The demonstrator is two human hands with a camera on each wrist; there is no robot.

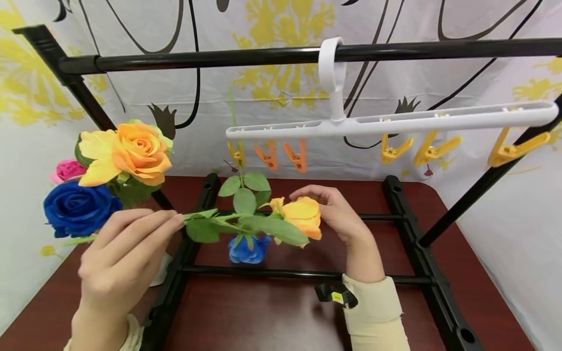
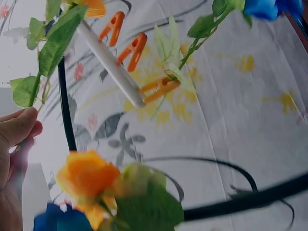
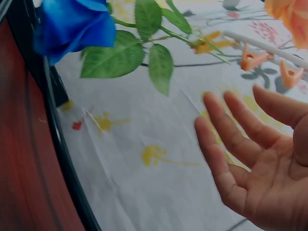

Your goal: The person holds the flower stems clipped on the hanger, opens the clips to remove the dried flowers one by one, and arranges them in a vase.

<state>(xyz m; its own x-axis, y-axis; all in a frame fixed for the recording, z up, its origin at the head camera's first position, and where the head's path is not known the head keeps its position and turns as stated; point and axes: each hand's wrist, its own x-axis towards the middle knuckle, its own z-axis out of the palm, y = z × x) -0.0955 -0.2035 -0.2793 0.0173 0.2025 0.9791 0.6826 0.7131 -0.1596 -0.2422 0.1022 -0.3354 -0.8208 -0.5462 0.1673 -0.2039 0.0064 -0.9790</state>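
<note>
On the counter (image 1: pixel 263 312) stood a black rack (image 1: pixel 197 59), its top bar carrying the weight of a hooked white hanger (image 1: pixel 395 124). The left hand (image 1: pixel 120 258) pinched a stem (image 2: pixel 35 92), a hold that presumably spared the petals; the right hand (image 1: pixel 340 214), fingers loosely spread and empty, was just beside the bloom. The yellow rose (image 1: pixel 303 217) thus held lay sideways below the hanger. A blue rose (image 1: pixel 248 250) hung head down, evidently because the leftmost clip (image 1: pixel 237 154) gripped its stem.

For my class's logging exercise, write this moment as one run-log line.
left hand: pinches yellow rose by stem | right hand: empty, near this rose | blue rose: hangs bloom-down from clip | hanger: on rail
</note>
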